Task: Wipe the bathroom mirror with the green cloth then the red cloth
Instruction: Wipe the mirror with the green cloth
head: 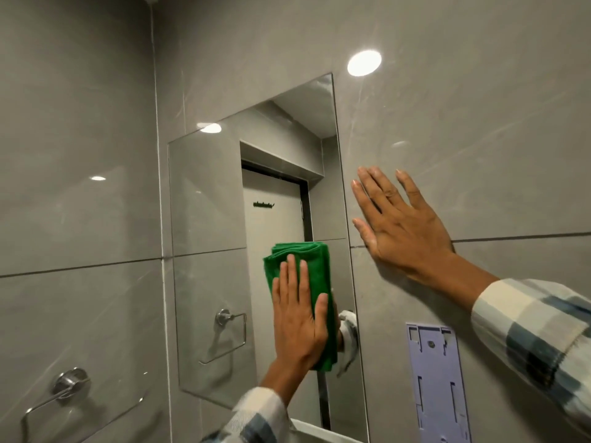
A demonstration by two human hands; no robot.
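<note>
Left hand (pixel 299 318), fingers together and flat, presses one folded green cloth (pixel 299 260) against the lower right part of the single mirror (pixel 208 203); the cloth lies under the palm and sticks out above the fingertips and past the thumb side. Right hand (pixel 404 225), one of two in view, is spread wide and empty, palm flat on the grey tiled wall (pixel 479 123) just right of the mirror's edge. Also counted: one towel ring (pixel 68 386) on the left wall, with its reflection in the mirror, and one lilac mounting plate (pixel 436 378) below the right forearm.
</note>
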